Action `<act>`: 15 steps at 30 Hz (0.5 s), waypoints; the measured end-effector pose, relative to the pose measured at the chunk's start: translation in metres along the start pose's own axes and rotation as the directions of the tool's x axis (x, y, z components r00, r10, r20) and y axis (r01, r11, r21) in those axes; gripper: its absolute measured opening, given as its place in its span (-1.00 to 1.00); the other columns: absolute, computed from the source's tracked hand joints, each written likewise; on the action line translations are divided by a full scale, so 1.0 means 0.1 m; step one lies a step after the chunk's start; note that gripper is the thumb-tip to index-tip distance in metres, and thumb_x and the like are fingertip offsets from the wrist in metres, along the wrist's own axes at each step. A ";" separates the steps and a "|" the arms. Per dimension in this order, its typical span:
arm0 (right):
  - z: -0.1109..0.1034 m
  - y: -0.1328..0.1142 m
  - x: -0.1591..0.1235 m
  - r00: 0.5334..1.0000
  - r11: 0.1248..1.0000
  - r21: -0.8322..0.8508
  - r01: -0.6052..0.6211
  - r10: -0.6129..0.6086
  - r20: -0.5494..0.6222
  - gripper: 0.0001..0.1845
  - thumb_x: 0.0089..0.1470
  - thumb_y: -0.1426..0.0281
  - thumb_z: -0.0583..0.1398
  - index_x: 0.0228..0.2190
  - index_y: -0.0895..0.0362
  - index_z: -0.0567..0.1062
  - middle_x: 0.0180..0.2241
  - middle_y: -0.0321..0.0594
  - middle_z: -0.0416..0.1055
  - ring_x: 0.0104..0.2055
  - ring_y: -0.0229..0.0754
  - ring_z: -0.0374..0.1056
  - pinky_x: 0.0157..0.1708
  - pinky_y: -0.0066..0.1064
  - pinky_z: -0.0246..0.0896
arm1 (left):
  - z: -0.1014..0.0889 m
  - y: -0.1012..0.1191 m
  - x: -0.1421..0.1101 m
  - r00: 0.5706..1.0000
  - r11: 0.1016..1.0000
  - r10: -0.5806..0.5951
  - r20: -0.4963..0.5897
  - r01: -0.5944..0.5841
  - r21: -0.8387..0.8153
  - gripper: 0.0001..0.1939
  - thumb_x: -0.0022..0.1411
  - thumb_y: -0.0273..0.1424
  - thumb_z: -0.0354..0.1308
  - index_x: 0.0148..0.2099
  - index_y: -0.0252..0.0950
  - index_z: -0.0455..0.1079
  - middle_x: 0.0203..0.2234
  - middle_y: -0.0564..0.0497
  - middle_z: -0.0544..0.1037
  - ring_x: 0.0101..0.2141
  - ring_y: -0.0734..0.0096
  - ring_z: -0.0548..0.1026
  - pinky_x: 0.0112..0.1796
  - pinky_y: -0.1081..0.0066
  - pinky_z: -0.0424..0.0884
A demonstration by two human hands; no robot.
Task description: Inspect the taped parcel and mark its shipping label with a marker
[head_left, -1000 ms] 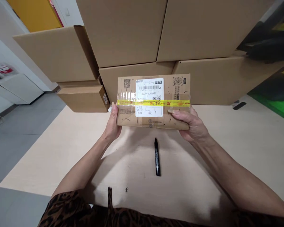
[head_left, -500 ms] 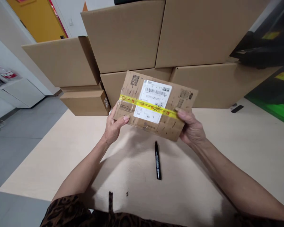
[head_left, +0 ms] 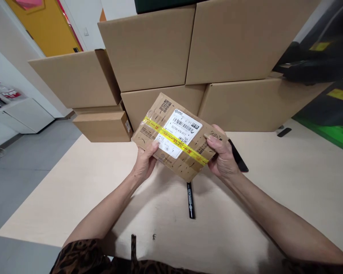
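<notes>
A small brown cardboard parcel (head_left: 148, 133), tilted with its right side lower, is held above the table between both hands. It carries a white shipping label (head_left: 185, 121), a strip of yellow tape (head_left: 175, 141) and several dark pen strokes. My left hand (head_left: 145, 161) grips the lower left edge, thumb on the front face. My right hand (head_left: 221, 154) closes on the right edge, its thumb near a printed code; the fingers behind the parcel are hidden. Below it lies a black marker (head_left: 191, 203), its upper end covered by the parcel.
Large cardboard boxes (head_left: 148, 53) are stacked along the back of the pale table (head_left: 82, 190). A smaller box (head_left: 103, 127) stands at back left. To the right of my right hand lies a flat black object (head_left: 238, 156). Another small dark piece (head_left: 284, 132) lies farther right.
The parcel has turned clockwise and come slightly lower, now covering the marker's tip. Both hands moved with it, and a flat black object now shows beside my right hand.
</notes>
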State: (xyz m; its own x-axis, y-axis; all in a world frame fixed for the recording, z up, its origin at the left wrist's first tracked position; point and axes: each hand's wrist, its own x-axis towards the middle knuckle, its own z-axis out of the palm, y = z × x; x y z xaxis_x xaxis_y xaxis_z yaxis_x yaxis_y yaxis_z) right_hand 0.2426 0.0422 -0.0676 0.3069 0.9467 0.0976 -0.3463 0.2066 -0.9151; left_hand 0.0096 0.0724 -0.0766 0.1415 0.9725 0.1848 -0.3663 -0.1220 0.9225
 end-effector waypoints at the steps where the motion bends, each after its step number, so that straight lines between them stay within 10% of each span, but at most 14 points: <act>1: -0.01 -0.01 -0.01 1.000 1.000 -0.027 -0.008 0.009 0.010 -0.27 -0.12 0.10 0.49 0.08 -0.14 0.44 0.03 -0.25 0.57 0.23 0.20 0.48 0.24 0.18 0.44 | 0.03 0.00 -0.01 1.000 1.000 -0.010 0.008 0.010 -0.009 -0.17 0.14 0.05 0.47 0.33 -0.08 0.26 0.30 -0.17 0.52 0.29 -0.07 0.52 0.14 0.04 0.60; 8: -0.08 -0.19 0.04 0.957 0.970 -0.195 -0.147 0.189 0.222 -0.16 -0.31 0.06 0.57 0.06 -0.13 0.57 0.25 -0.19 0.53 0.47 0.30 0.22 0.50 0.31 -0.01 | -0.12 0.22 0.11 0.987 0.986 0.157 -0.020 -0.155 0.055 -0.37 0.16 0.13 0.40 0.11 -0.15 0.48 0.07 -0.14 0.68 0.28 -0.13 0.54 0.18 -0.01 0.58; 15: -0.09 -0.22 0.02 0.904 0.961 -0.223 -0.163 0.236 0.356 -0.03 -0.34 -0.07 0.58 0.14 -0.19 0.51 0.24 -0.20 0.54 0.44 0.30 0.29 0.47 0.32 0.06 | -0.03 0.47 -0.03 0.992 0.979 -0.026 0.124 0.000 0.204 -0.34 0.23 0.11 0.38 0.22 -0.18 0.57 0.10 -0.16 0.69 0.11 -0.19 0.66 -0.06 0.03 0.71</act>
State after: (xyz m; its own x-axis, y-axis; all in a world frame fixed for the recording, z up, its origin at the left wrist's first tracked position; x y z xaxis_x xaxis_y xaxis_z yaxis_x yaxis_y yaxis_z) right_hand 0.2584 0.0375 -0.0512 -0.1201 0.9927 0.0116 -0.1856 -0.0110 -0.9826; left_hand -0.0107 0.0643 -0.0352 0.2635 0.9433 0.2017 -0.1712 -0.1601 0.9721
